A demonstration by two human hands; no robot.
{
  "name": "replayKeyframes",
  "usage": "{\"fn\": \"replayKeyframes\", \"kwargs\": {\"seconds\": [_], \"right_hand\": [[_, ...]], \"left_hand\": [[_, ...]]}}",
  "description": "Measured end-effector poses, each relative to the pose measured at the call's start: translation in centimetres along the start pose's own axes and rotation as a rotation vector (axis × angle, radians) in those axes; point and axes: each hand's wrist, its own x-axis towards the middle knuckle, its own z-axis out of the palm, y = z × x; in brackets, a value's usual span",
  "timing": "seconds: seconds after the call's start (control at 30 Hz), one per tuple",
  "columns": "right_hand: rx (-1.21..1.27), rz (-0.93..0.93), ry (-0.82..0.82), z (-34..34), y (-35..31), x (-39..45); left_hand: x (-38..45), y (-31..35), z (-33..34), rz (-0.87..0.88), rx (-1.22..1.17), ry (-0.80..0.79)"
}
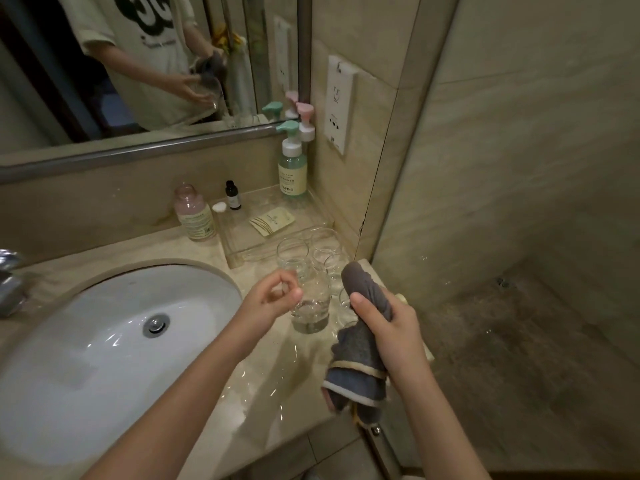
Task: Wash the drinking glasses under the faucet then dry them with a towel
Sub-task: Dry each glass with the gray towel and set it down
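Observation:
A clear drinking glass stands on the wet counter just right of the sink. My left hand is at its left side, thumb and forefinger pinched at its rim. My right hand is closed around a rolled grey towel with beige trim, held upright beside the glass. One end of the towel sticks up above my thumb and the other hangs below my wrist. Several more clear glasses stand clustered behind, near the wall corner. The towel partly hides some of them.
A white sink basin lies at the left, its chrome faucet at the frame edge. Behind the glasses a clear tray holds a green pump bottle and a sachet. A pink bottle stands by it. Counter edge and shower floor are at the right.

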Motion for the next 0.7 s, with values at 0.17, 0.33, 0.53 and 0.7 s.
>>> {"fn": "replayKeyframes", "kwargs": {"seconds": [0.17, 0.33, 0.53, 0.7], "right_hand": [[-0.106, -0.225, 0.001, 1.4, -2.0, 0.5], [-0.113, -0.394, 0.007, 2.5, -4.9, 0.3], [-0.118, -0.525, 0.003, 3.6, -6.6, -0.4], [-0.065, -0.535, -0.013, 3.8, -7.2, -0.4]], "left_hand": [[-1.2, 6.0, 1.2, 0.142, -0.227, -0.011], [-2.3, 10.0, 3.3, 0.37, -0.059, 0.191], [-3.3, 12.0, 5.0, 0.526, 0.049, 0.338], [-3.9, 13.1, 4.9, 0.541, -0.06, 0.327]]}}
